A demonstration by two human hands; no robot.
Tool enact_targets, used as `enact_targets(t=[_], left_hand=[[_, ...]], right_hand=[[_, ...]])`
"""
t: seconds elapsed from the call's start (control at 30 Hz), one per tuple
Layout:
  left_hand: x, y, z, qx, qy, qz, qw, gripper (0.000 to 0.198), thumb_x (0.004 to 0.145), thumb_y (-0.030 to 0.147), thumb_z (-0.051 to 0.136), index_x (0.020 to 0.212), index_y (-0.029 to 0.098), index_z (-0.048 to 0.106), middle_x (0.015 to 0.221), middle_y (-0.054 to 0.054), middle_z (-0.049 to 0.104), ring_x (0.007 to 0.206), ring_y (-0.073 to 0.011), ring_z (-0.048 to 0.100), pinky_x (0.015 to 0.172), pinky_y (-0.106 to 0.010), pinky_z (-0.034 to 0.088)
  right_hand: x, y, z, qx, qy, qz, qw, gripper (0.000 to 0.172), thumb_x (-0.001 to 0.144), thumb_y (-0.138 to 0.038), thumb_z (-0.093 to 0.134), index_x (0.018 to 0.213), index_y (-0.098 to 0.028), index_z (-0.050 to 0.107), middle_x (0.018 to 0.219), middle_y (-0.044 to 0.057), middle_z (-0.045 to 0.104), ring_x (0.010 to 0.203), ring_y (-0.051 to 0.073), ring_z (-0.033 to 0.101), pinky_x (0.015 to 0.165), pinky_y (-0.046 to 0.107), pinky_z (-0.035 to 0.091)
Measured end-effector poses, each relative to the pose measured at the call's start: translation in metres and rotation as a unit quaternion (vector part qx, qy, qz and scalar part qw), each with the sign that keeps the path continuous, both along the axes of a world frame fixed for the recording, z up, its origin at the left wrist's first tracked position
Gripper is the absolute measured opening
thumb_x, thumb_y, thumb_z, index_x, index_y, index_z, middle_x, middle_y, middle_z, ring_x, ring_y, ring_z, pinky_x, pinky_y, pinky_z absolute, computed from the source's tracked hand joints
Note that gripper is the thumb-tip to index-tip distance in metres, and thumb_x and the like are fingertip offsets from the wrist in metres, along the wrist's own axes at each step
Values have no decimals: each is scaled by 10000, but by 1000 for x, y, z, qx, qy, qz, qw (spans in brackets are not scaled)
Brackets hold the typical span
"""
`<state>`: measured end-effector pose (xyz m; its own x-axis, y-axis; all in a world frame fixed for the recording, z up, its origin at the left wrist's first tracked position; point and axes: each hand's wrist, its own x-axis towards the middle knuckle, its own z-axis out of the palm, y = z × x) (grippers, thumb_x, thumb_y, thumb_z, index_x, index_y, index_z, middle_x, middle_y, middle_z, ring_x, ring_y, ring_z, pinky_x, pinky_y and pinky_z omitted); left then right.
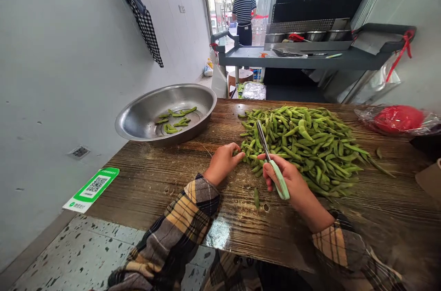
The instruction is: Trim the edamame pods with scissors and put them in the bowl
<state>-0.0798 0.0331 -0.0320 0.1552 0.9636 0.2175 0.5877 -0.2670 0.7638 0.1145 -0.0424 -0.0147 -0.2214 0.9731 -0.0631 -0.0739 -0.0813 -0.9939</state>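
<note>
"Tabletop (165,181), near edge first: clearance?"

"I log bare wood along the front edge, with one loose pod (256,197) lying there. The left hand (223,162) is curled, its fingertips touching pods at the pile (310,144) rim; I cannot tell if it grips one. The right hand (291,183) is clenched round scissors (272,162), blades over the pile."

"Obstructions?"

"Steel basin (138,121) far left, red bag (398,119) far right, a person (244,11) standing beyond."

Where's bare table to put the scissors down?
Bare table lies between the basin and the left hand, and along the near edge right of the right hand. The pod pile crowds the middle; a red bag fills the far right corner.
</note>
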Motion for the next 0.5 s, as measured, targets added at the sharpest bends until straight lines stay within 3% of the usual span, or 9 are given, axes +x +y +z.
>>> enact_targets(t=[0.23, 0.37, 0.5], left_hand=[[5, -2, -7, 4, 34, -13, 999, 72, 684, 206, 697, 755, 207, 690, 692, -18, 640, 674, -168, 547, 641, -243, 363], [4, 0, 3, -22, -64, -35, 997, 56, 713, 215, 647, 729, 169, 674, 650, 9, 606, 641, -134, 501, 640, -236, 371], [4, -6, 19, -53, -170, -70, 982, 159, 727, 301, 674, 728, 149, 629, 659, 8, 575, 615, -105, 464, 584, -211, 360]], right_hand=[[-2, -1, 2, 6, -16, 3, 1000, 490, 802, -551, 632, 1123, -186, 569, 713, -38, 504, 539, 100, 474, 474, 232, 451], [-1, 0, -1, 6, -17, 8, 1000, 479, 815, -540, 626, 1130, -186, 561, 721, -37, 504, 547, 99, 477, 476, 228, 452], [-1, 1, -2, -6, -13, 14, 1000, 489, 811, -549, 625, 1128, -183, 559, 698, -41, 500, 540, 98, 468, 476, 229, 448]])
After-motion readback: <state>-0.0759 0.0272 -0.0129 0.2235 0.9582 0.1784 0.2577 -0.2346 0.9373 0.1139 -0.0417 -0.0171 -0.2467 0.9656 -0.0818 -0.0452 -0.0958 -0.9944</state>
